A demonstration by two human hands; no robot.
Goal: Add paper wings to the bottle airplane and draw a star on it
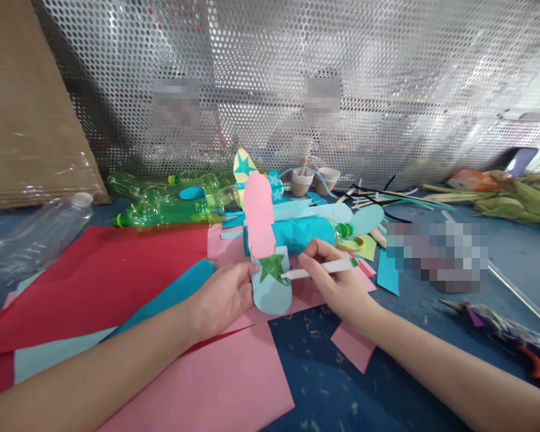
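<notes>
My left hand (pixel 222 294) pinches the left edge of a light blue paper flap (pixel 272 300) with a rounded end. On the flap is a green star (pixel 271 267). My right hand (pixel 335 282) grips a white marker (pixel 341 265) with a green end, its tip at the star's right side. Right behind the flap lies a plastic bottle (pixel 306 233) wrapped in blue paper, its green cap end pointing right. A pink paper flap (pixel 258 207) stands up from the bottle's left end, above the light blue one.
Red paper (pixel 130 264) and pink sheets (pixel 207 384) spread across the left and front. Green bottles (pixel 171 211) and a clear bottle (pixel 40 231) lie behind them. A glue gun (pixel 495 324) rests at right. Small pots (pixel 301 182) stand near the perforated metal screen (pixel 270 90).
</notes>
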